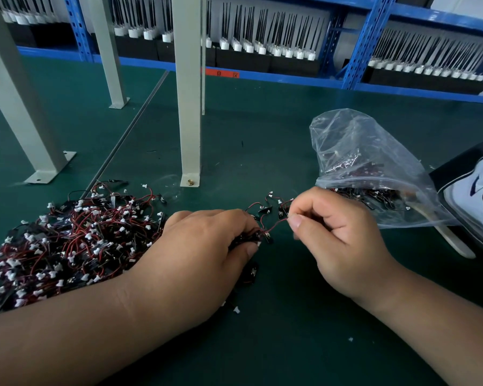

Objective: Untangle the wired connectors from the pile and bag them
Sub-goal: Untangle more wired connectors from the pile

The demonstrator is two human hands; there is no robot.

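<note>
While the left hand (pixel 207 246) grips small black connectors (pixel 255 237), the right hand (pixel 338 238) pinches their thin red wire (pixel 275 225). A clear plastic bag (pixel 360 146) lies right.

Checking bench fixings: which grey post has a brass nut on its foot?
The front centre post: a brass nut sits on its foot; the other posts' feet show none.
</note>
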